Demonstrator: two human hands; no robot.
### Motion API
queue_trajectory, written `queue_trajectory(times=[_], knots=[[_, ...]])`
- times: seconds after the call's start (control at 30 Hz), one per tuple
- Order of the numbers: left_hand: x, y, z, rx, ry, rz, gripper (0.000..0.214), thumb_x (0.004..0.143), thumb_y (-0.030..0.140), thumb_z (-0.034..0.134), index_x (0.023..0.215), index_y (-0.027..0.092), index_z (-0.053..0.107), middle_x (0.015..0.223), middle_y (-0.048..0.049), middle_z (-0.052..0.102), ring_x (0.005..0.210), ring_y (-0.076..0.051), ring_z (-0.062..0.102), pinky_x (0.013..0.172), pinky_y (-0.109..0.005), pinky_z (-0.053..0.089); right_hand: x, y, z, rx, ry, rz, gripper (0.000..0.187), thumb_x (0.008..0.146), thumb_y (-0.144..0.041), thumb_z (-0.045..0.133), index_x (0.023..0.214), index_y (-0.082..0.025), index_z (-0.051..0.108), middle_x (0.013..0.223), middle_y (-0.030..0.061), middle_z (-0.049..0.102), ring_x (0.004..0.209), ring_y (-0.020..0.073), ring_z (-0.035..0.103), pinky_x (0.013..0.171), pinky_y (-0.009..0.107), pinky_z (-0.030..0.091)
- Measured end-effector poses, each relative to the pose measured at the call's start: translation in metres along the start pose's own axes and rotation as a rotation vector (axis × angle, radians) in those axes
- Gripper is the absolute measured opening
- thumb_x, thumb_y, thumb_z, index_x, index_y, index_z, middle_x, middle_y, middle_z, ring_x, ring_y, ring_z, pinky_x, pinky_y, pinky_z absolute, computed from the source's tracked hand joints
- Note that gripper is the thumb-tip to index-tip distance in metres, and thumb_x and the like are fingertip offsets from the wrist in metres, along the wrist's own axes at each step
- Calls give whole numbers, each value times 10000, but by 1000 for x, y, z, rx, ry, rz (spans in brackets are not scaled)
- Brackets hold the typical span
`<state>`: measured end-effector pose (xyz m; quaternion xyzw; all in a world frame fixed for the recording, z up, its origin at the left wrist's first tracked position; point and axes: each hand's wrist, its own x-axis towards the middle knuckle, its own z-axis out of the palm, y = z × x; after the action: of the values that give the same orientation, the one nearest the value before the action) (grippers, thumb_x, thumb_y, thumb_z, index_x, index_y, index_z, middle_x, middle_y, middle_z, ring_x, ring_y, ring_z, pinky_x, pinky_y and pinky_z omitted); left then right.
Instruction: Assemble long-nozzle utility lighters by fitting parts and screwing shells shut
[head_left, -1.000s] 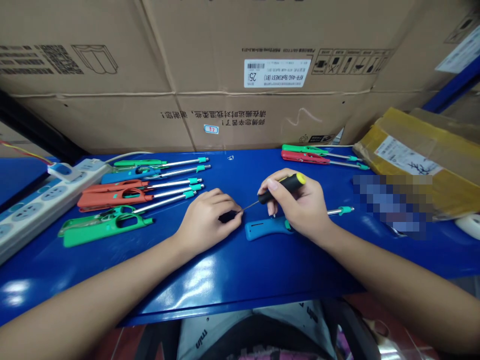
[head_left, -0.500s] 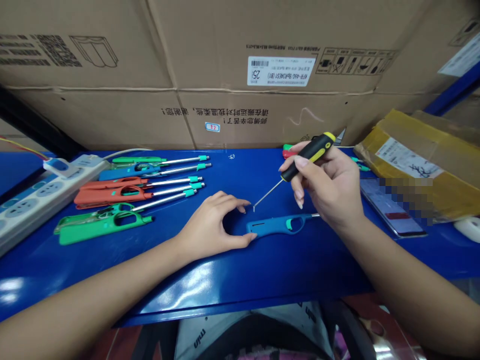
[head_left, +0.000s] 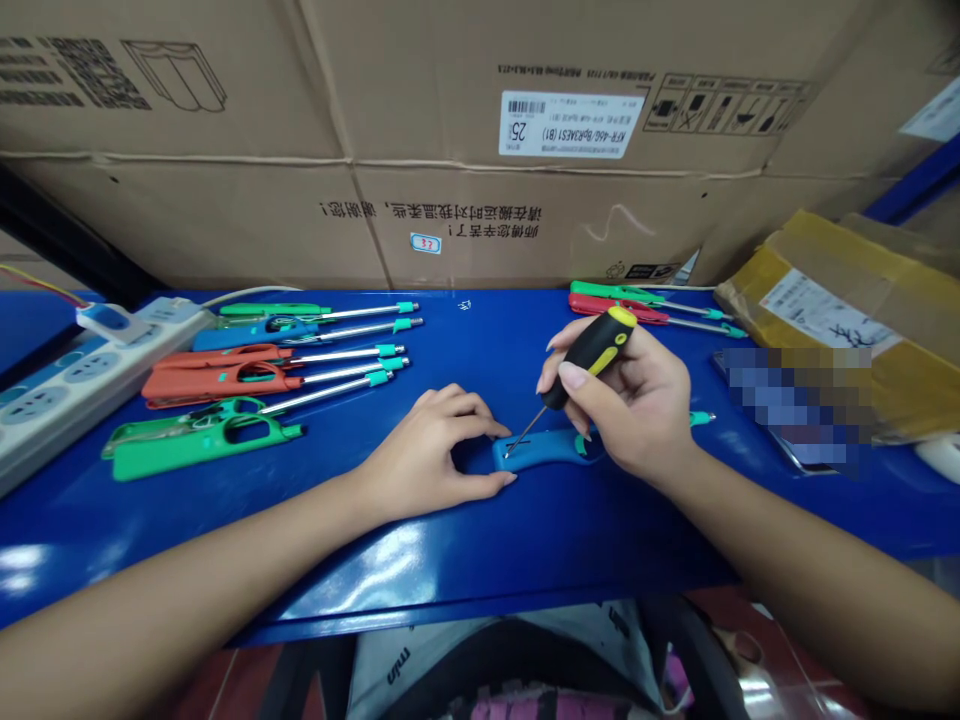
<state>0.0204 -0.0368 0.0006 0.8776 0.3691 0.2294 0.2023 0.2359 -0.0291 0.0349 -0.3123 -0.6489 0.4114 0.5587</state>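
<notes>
A blue long-nosed lighter (head_left: 551, 448) lies flat on the blue shelf, its handle end to the left. My left hand (head_left: 435, 448) grips that end, the index finger at the far edge and the thumb at the near edge. My right hand (head_left: 637, 400) is closed round a black-and-yellow screwdriver (head_left: 589, 355), held tilted. Its tip meets the handle near the left end, with a tiny silvery bit at the tip, perhaps a screw. My right hand covers the lighter's trigger loop and part of its metal tube; the teal tip shows to the right.
Several green, blue and orange lighters (head_left: 225, 380) lie on the left beside a white power strip (head_left: 97, 375). A green lighter (head_left: 607, 290) and a red one (head_left: 611, 308) lie at the back right. A phone (head_left: 787, 410) and a taped package (head_left: 847, 320) are further right. Cardboard boxes (head_left: 420, 120) stand behind.
My right hand has brought the screwdriver down and slightly left, from above the shelf onto the handle. My left finger has closed in against the lighter's far edge.
</notes>
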Motion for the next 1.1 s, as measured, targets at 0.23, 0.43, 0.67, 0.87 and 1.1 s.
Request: queue_trajectory(times=[0.23, 0.43, 0.67, 0.87, 1.1], knots=[[1, 0, 0, 2, 5, 12, 324, 808, 442, 781, 1061, 244, 741, 994, -38, 696, 927, -223, 593, 845, -381, 426, -1, 0, 0, -28, -25, 16, 214, 895, -355, 698, 1023, -211, 606, 807, 15, 700, 550, 105, 605, 443, 239, 478], [1, -1, 1, 1, 6, 13, 326, 805, 436, 786, 1059, 238, 741, 995, -36, 696, 923, -220, 590, 864, -389, 431, -2, 1, -1, -31, -55, -3, 161, 913, -285, 668, 1039, -209, 604, 816, 15, 700, 560, 100, 604, 453, 230, 482], [1, -1, 1, 5, 9, 12, 326, 807, 444, 778, 1059, 240, 742, 994, -44, 701, 929, -229, 596, 859, -396, 438, -4, 1, -1, -43, -82, 29, 193, 900, -313, 684, 1044, -213, 605, 847, 23, 699, 581, 103, 609, 449, 222, 478], [1, -1, 2, 6, 13, 22, 323, 806, 436, 781, 1059, 240, 738, 992, -36, 700, 921, -224, 591, 839, -384, 437, -5, -2, 1, -52, -92, 44, 223, 884, -326, 708, 1051, -212, 613, 879, 29, 688, 611, 108, 619, 451, 216, 494], [0, -3, 3, 1, 25, 31, 315, 815, 435, 773, 1054, 234, 730, 989, -36, 691, 918, -220, 574, 863, -389, 440, -6, 0, 2, -76, -112, -16, 524, 867, -255, 735, 1336, -339, 517, 968, 29, 695, 736, 163, 686, 461, 238, 543]])
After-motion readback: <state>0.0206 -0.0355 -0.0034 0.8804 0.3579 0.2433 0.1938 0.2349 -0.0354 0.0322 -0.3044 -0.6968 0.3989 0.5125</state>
